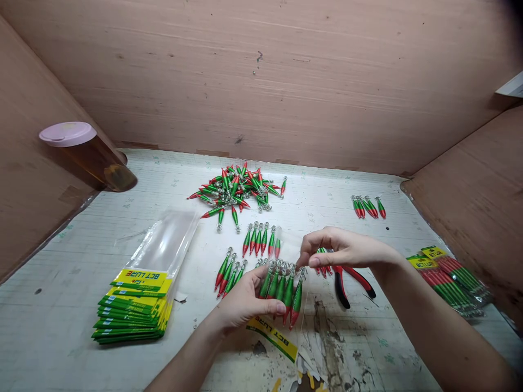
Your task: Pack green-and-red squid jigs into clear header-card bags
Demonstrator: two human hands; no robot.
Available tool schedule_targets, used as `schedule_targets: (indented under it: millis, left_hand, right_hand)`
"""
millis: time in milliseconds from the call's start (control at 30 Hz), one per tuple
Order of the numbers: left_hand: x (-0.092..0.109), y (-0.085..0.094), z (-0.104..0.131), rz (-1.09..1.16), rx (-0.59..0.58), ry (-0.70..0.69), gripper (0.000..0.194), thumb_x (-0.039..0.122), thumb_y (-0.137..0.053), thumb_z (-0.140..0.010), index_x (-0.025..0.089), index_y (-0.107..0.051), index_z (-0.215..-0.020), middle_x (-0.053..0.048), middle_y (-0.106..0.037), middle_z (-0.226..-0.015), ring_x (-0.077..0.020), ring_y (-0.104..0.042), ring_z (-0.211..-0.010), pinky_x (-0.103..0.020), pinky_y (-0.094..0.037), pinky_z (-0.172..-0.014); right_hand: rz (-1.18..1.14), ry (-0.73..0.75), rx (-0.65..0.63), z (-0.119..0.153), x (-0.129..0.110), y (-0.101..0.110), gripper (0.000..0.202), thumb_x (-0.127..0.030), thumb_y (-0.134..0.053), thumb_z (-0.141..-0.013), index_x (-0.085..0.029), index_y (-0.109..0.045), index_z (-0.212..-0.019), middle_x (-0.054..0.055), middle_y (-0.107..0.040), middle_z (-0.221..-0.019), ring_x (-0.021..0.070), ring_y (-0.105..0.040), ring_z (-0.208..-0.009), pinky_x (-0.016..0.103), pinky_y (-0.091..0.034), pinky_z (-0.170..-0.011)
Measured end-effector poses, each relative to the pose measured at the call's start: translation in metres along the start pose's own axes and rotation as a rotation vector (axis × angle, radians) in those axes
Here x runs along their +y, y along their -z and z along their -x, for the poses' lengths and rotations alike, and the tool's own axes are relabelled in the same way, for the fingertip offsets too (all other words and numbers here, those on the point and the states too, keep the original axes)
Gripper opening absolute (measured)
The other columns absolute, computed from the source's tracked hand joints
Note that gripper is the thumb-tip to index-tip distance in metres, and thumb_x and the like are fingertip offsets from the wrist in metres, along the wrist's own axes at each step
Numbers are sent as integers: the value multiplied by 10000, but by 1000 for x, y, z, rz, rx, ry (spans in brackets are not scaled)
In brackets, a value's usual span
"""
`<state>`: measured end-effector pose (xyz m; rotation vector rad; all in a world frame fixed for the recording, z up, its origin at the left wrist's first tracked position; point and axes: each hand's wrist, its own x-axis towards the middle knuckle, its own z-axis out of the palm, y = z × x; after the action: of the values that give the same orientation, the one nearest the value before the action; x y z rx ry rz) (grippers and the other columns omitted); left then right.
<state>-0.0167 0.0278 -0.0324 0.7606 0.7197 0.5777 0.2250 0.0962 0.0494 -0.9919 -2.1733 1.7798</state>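
Note:
My left hand is closed around several green and red fishing lures, lying side by side with their wire hook crowns upward. My right hand is pinched at the hook end of the rightmost lure. Under the left hand lies a clear plastic bag with a yellow and green header, partly covered by the hand and the lures. Short rows of the same lures rest just beyond the hands. Red and black pliers lie below the right wrist, beside a few partly hidden lures.
A stack of labelled clear bags stands at the left. A heap of loose lures is at the back, with a small row farther right. Filled packs lie at the right edge. A lidded cup stands by the left wall.

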Motion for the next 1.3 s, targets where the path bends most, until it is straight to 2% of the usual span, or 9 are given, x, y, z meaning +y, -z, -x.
schedule_targets:
  millis: [67, 233, 500, 733, 1000, 1133, 1200, 1300]
  left_hand:
    - [0, 0, -1, 1, -2, 4, 601, 178, -870, -601, 170, -617, -1146, -39, -692, -958, -114, -635, -721, -215, -529, -657]
    - [-2, 1, -2, 6, 6, -7, 596, 181, -866, -607, 170, -614, -1148, -30, -689, -944, -110, -631, -700, -223, -537, -649]
    - [-4, 1, -2, 15, -2, 15, 605, 183, -878, -587, 165, -622, -1135, -36, -699, -940, -112, -636, -701, -223, -544, -639]
    - [-2, 1, 0, 25, -3, 16, 603, 179, -880, -576, 171, -632, -1126, -45, -703, -960, -128, -653, -726, -226, -538, -648]
    - [-1, -1, 0, 1, -2, -1, 599, 204, -878, -583, 171, -632, -1128, -55, -697, -978, -131, -631, -744, -235, -520, -668]
    - [-1, -2, 0, -2, 5, -8, 610, 211, -877, -585, 174, -630, -1142, -55, -693, -983, -130, -621, -736, -230, -508, -642]
    - [-1, -2, 1, -3, 3, -18, 610, 216, -874, -592, 180, -628, -1149, -55, -689, -1016, -134, -628, -759, -238, -511, -674]
    - [1, -3, 2, -8, -9, -47, 648, 187, -877, -583, 196, -615, -1177, -63, -674, -1116, -173, -647, -899, -265, -507, -798]
  right_hand:
    - [57, -2, 48, -1, -2, -2, 339, -451, -605, -893, -130, -686, -960, 83, -725, -920, 169, -651, -823, 265, -496, -699]
    - [129, 51, 76, -1, -6, -7, 274, -369, -562, -934, -139, -704, -974, 72, -726, -902, 159, -660, -822, 253, -504, -711]
    - [228, 83, 96, 1, -8, -9, 270, -350, -588, -923, -137, -753, -945, 77, -686, -855, 158, -635, -772, 267, -497, -716]
    - [207, 99, 71, -1, -5, -9, 304, -370, -550, -946, -146, -755, -938, 85, -693, -879, 187, -632, -879, 299, -490, -804]
    - [13, 35, 49, -3, -8, -11, 370, -432, -532, -942, -119, -724, -901, 79, -722, -867, 164, -650, -797, 265, -482, -704]
    - [-33, -18, 8, -5, -9, -10, 417, -489, -550, -916, -113, -727, -883, 92, -732, -862, 166, -644, -793, 280, -480, -722]
    - [-70, -68, 9, -7, -10, -10, 428, -510, -556, -905, -115, -714, -856, 91, -730, -846, 158, -632, -774, 285, -479, -726]
    - [-112, -120, 36, -9, -11, -11, 439, -539, -576, -881, -125, -686, -785, 58, -693, -764, 130, -582, -686, 275, -469, -687]
